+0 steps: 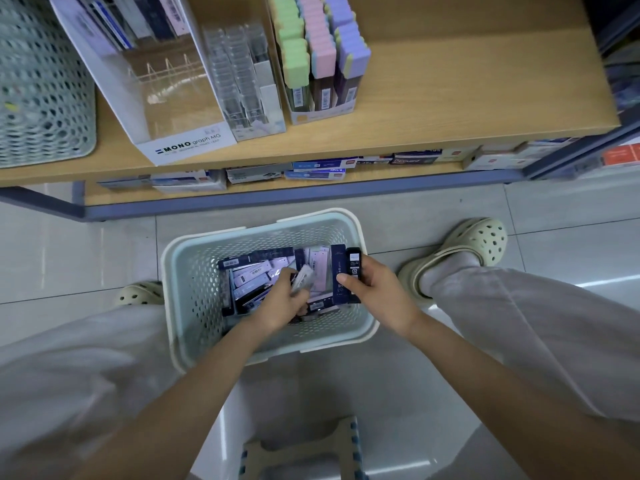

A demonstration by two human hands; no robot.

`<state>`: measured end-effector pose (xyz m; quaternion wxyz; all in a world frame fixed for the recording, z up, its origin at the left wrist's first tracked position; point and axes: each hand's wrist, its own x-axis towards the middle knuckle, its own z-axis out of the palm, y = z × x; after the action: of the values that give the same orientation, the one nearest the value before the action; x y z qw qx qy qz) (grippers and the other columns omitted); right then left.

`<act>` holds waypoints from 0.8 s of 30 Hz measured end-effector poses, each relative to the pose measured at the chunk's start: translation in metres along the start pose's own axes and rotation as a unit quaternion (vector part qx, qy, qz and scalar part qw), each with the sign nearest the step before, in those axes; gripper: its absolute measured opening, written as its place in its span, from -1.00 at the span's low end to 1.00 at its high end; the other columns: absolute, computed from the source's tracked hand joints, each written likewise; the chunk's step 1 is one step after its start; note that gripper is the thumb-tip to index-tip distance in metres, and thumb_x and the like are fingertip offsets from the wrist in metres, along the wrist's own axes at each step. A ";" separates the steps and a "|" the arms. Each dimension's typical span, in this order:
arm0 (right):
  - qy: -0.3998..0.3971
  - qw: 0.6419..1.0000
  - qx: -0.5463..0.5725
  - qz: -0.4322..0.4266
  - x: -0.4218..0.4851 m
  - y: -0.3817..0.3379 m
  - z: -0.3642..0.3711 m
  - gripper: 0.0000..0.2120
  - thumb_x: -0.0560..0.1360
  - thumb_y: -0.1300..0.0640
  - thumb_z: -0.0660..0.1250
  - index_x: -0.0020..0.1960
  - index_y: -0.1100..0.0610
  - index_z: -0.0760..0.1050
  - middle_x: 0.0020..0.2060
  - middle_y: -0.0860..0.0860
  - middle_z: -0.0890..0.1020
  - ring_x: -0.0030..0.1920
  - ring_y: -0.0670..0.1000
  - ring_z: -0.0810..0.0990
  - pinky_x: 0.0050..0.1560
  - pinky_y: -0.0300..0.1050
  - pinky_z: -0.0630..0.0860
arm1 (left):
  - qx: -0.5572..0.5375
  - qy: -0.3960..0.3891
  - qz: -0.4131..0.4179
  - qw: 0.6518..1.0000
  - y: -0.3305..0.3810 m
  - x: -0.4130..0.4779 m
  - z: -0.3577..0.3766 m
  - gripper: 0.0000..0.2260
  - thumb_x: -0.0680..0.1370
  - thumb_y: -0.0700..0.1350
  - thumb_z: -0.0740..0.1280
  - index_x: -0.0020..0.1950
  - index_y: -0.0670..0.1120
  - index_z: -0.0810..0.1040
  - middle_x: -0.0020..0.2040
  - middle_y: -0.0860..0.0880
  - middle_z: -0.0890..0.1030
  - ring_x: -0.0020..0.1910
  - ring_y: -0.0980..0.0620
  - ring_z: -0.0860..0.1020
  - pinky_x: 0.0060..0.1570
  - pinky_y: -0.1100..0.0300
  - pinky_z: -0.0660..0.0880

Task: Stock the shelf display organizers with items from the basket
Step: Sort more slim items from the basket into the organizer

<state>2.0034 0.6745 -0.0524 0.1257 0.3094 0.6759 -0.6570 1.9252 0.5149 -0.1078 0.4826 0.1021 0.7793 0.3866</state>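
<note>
In perforated plastic basket (173,258), hands (282,301) (377,292) gripping slim glossy packets (353,271)

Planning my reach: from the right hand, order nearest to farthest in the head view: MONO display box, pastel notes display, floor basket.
1. floor basket, under the right hand.
2. pastel notes display, on the shelf ahead.
3. MONO display box, same shelf, farther left.
</note>
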 end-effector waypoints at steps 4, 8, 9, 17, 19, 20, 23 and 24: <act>0.005 1.000 0.001 -0.011 -0.007 -0.011 0.002 -0.78 0.53 0.32 0.28 0.17 0.25 0.49 0.00 0.16 0.63 -0.08 0.00 0.62 -0.02 -0.24 0.56 | -0.229 0.063 -0.011 0.971 0.036 -0.016 0.003 -0.89 0.60 -0.23 0.17 0.12 -0.16 0.39 -0.25 -0.08 0.53 -0.30 0.02 0.49 -0.22 0.13 0.44; -0.008 0.999 -0.021 -0.025 -0.017 -0.023 0.004 -0.81 0.51 0.30 0.31 0.12 0.20 0.52 -0.08 0.12 0.66 -0.16 -0.07 0.64 -0.03 -0.16 0.59 | -0.306 0.057 0.030 0.950 0.064 -0.034 0.004 -0.81 0.62 -0.08 0.19 0.15 -0.15 0.46 -0.11 -0.12 0.57 -0.13 -0.04 0.53 -0.04 0.02 0.50; -0.010 0.999 -0.035 -0.031 -0.020 -0.027 0.004 -0.84 0.51 0.27 0.33 0.07 0.16 0.54 -0.09 0.13 0.67 -0.12 -0.01 0.65 0.01 -0.06 0.60 | -0.289 0.062 0.042 0.954 0.069 -0.038 0.004 -0.77 0.62 -0.04 0.19 0.17 -0.15 0.45 -0.07 -0.11 0.56 -0.09 -0.01 0.53 0.00 0.07 0.51; -0.049 0.996 -0.054 -0.041 -0.039 -0.071 0.002 -0.86 0.45 0.29 0.39 0.00 0.20 0.53 -0.14 0.18 0.66 -0.20 0.04 0.66 -0.06 0.04 0.62 | -0.213 0.074 0.134 0.965 0.094 -0.073 -0.011 -0.90 0.60 -0.04 0.22 0.09 0.01 0.45 -0.05 0.07 0.58 -0.08 0.18 0.56 -0.13 0.38 0.46; -0.042 0.993 -0.092 -0.057 -0.043 -0.083 0.003 -0.87 0.42 0.25 0.43 -0.08 0.12 0.52 -0.16 0.25 0.65 -0.15 0.19 0.66 -0.04 0.16 0.60 | -0.186 0.086 0.170 0.964 0.101 -0.084 -0.016 -0.95 0.58 -0.06 0.25 0.02 0.06 0.45 -0.13 0.12 0.57 -0.14 0.21 0.54 -0.13 0.35 0.44; -0.035 0.991 -0.113 -0.068 -0.045 -0.088 0.004 -0.86 0.41 0.22 0.45 -0.10 0.08 0.51 -0.15 0.29 0.65 -0.11 0.26 0.65 -0.04 0.22 0.58 | -0.181 0.093 0.185 0.962 0.104 -0.089 -0.020 -0.96 0.57 -0.06 0.26 0.00 0.06 0.45 -0.16 0.13 0.56 -0.16 0.23 0.54 -0.14 0.35 0.43; -0.032 0.986 -0.130 -0.103 -0.051 -0.099 0.011 -0.90 0.45 0.12 0.42 -0.12 0.09 0.50 -0.14 0.35 0.62 -0.09 0.33 0.61 -0.03 0.31 0.53 | -0.189 0.125 0.199 0.953 0.115 -0.104 -0.032 -0.95 0.58 -0.09 0.25 -0.07 -0.02 0.46 -0.27 0.08 0.53 -0.36 0.31 0.49 -0.33 0.44 0.38; -0.032 0.986 -0.124 -0.108 -0.053 -0.104 0.013 -0.87 0.49 0.09 0.38 -0.12 0.15 0.48 -0.13 0.36 0.60 -0.10 0.32 0.61 -0.02 0.32 0.52 | -0.193 0.141 0.203 0.950 0.120 -0.110 -0.037 -0.91 0.59 -0.11 0.25 -0.11 -0.07 0.45 -0.31 0.05 0.50 -0.43 0.30 0.46 -0.38 0.44 0.37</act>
<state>1.9811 0.6539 0.0609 0.1131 0.1953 0.7773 -0.5873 1.9251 0.5189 0.0592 0.2897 0.1069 0.7127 0.6299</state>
